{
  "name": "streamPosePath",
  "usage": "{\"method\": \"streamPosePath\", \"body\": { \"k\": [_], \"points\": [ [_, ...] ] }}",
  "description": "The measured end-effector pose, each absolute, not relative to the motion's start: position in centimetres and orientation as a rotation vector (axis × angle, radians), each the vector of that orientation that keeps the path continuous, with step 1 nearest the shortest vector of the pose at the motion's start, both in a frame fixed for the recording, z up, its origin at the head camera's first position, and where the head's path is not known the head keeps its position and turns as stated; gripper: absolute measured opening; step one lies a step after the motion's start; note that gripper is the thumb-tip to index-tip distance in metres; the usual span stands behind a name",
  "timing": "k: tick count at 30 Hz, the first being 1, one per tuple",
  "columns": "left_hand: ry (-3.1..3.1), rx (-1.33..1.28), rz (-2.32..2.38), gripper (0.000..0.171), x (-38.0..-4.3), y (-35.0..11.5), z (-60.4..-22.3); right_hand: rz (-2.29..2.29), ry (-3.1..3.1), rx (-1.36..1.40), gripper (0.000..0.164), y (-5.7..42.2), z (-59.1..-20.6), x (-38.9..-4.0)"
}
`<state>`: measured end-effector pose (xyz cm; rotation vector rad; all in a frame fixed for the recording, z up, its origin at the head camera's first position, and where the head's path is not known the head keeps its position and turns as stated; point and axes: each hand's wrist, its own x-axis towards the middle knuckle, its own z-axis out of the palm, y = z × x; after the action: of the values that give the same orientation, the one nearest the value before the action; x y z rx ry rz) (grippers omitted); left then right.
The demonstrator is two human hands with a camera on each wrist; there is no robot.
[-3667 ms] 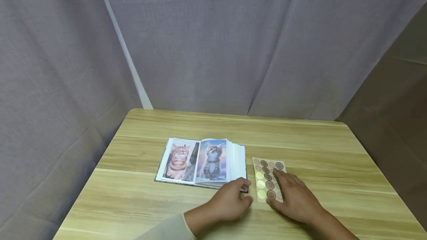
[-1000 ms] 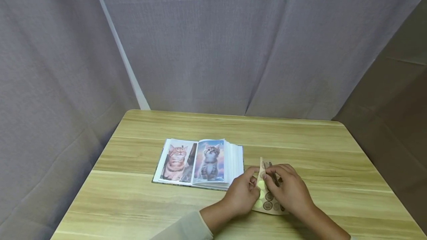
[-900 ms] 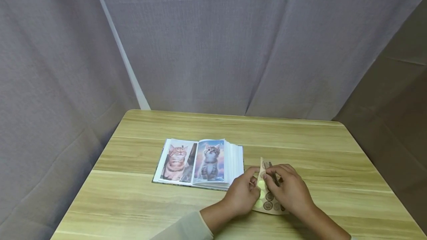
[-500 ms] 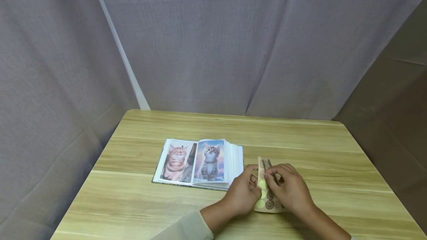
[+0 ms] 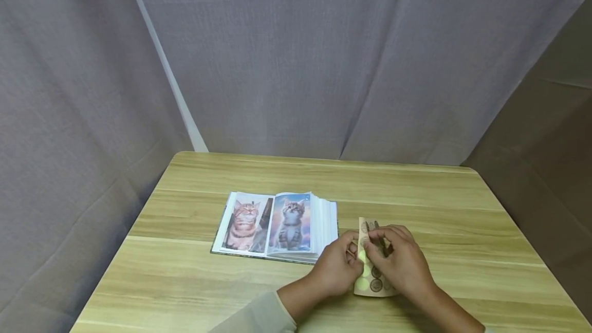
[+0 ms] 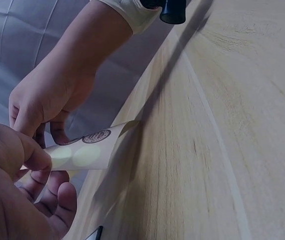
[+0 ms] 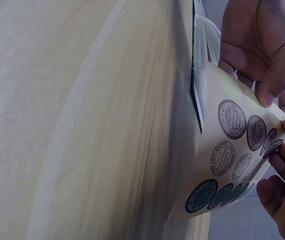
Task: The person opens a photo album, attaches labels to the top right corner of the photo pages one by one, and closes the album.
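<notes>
A tan sheet of round stickers (image 5: 365, 292) stands curved, lifted from the table, right of the photo album. My left hand (image 5: 335, 266) pinches its left edge, thumb over the pale yellow spots, as the left wrist view shows on the sheet (image 6: 82, 156). At the upper part of the sheet, my right hand (image 5: 404, 258) pinches with thumb and index finger. In the right wrist view, those right fingertips (image 7: 282, 150) meet a dark printed sticker (image 7: 271, 148); whether it is peeled loose I cannot tell. Other dark and pale stickers cover the sheet (image 7: 210, 130).
An open photo album (image 5: 324, 225) lies left of the hands, showing two cat pictures (image 5: 291, 225). The wooden table (image 5: 416, 194) reaches back to grey curtains (image 5: 277, 66) behind and at the sides.
Since the earliest frame, the sheet has come up off the table, and both hands have closed on it. Over the last second it has bent and tilted slightly; the album stays put.
</notes>
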<state>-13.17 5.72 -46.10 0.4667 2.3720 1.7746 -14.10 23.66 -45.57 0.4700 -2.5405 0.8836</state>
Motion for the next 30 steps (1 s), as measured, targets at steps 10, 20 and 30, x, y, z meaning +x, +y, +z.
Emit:
{"method": "streamPosePath", "body": {
  "k": [10,20,30],
  "points": [
    [2.409,0.519,1.758,0.047,-13.17,5.64,-46.16,0.912,-2.491,0.485,0.015,23.46,-45.48,-14.09],
    [2.431,0.539,1.731,0.044,-13.12,5.57,-46.06,0.937,-2.453,0.504,0.017,23.5,-45.46,-14.19],
    [2.455,0.559,1.712,0.054,-13.13,5.51,-46.03,0.983,-2.448,0.488,0.017,23.69,-45.45,-14.04]
  ]
}}
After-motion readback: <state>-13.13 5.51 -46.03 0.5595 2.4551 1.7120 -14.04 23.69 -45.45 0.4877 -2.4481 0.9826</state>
